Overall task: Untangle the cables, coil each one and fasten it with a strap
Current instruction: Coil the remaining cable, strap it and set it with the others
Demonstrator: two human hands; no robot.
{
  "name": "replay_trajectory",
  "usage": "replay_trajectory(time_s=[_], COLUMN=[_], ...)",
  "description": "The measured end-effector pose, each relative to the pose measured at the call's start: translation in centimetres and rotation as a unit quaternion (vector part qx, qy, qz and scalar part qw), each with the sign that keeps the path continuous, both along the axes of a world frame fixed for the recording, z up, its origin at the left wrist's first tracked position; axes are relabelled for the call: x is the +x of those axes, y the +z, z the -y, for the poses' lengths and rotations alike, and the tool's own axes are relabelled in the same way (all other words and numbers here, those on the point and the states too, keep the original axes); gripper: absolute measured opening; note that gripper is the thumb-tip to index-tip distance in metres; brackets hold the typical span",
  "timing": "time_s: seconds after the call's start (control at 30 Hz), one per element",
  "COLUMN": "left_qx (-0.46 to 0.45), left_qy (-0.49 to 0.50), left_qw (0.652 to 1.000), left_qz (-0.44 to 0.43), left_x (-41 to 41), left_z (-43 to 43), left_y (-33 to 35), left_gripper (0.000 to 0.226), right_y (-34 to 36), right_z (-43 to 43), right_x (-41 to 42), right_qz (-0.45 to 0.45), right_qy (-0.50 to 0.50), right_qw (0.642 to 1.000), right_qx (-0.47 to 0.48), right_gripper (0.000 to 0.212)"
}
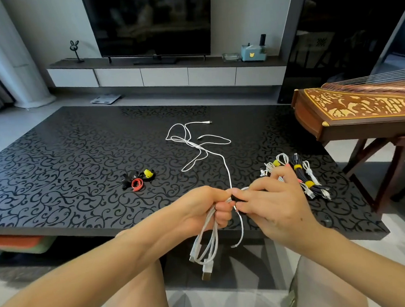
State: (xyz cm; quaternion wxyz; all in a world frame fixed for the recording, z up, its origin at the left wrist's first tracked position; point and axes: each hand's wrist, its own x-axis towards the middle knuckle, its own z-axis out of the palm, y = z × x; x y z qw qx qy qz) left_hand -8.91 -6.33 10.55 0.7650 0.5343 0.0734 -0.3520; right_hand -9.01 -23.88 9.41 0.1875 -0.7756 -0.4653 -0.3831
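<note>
My left hand [206, 207] grips a folded bundle of white cable [209, 244] whose loops and USB plug hang below the table edge. My right hand [272, 203] pinches a black strap [235, 197] against the top of that bundle. One white strand runs up from the hands to a loose white cable tangle [191, 142] lying mid-table. Spare straps [138, 179], black, red and yellow, lie left of centre. Coiled cables with yellow straps [301, 175] lie at the right, partly behind my right hand.
The black patterned table [65, 163] fills the middle; its front edge runs just under my hands. A wooden zither on a stand [357, 113] is at the right. A TV [149, 22] and low cabinet are behind. My knees are below.
</note>
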Motion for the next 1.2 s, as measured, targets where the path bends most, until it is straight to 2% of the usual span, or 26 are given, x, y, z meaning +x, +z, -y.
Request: replay_trajectory(time_s=[0.07,0.13,0.2,0.3,0.4,0.57,0.7,0.83,0.93,1.07,1.13,1.2], left_qx=[-0.020,-0.022,0.002,0.043,0.083,0.166,0.194,0.172,0.175,0.240,0.237,0.197], left_qy=[-0.006,-0.016,-0.031,-0.067,-0.074,-0.089,-0.143,-0.202,-0.205,-0.236,-0.249,-0.184], left_qw=[0.998,0.997,0.998,0.997,0.993,0.980,0.970,0.962,0.961,0.942,0.939,0.963], left_qz=[-0.057,-0.075,-0.051,-0.002,0.030,0.060,-0.002,-0.064,-0.057,0.010,0.028,0.025], left_x=[0.5,0.8,1.0,0.9,1.0,1.3,1.9,2.3,2.5,3.1,3.8,4.6], left_z=[0.1,0.3,0.3,0.5,0.7,0.1,-0.3,-0.8,-1.1,-2.0,-3.6,-6.2], left_y=[0.2,0.3,0.4,0.7,1.0,1.2,1.7,1.9,2.0,2.3,2.6,2.4], left_gripper=[0.030,0.030,0.030,0.030,0.031,0.029,0.033,0.032,0.032,0.042,0.052,0.053], right_y=[-0.4,-0.5,-0.3,0.2,0.8,-0.3,-0.6,-0.9,-0.9,-1.3,-1.4,-1.3], right_z=[0.6,0.9,1.1,1.0,0.6,0.6,0.3,0.2,0.0,-1.3,-2.0,-2.7], right_x=[0.3,0.3,0.1,0.3,0.6,0.9,1.2,1.2,1.1,1.3,1.2,1.4], right_qz=[0.044,0.032,0.000,-0.070,-0.128,-0.076,-0.059,-0.156,-0.225,-0.315,-0.410,-0.548], right_qy=[-0.009,-0.021,-0.013,0.006,-0.009,-0.038,-0.047,-0.032,-0.029,-0.057,-0.062,-0.047], right_qw=[0.998,0.997,0.999,0.997,0.991,0.993,0.984,0.971,0.962,0.940,0.909,0.834], right_qx=[-0.038,-0.061,-0.045,0.015,0.030,-0.087,-0.160,-0.175,-0.151,-0.117,-0.050,0.051], right_gripper=[0.012,0.026,0.027,0.011,0.013,0.024,0.033,0.050,0.034,0.014,0.012,0.020])
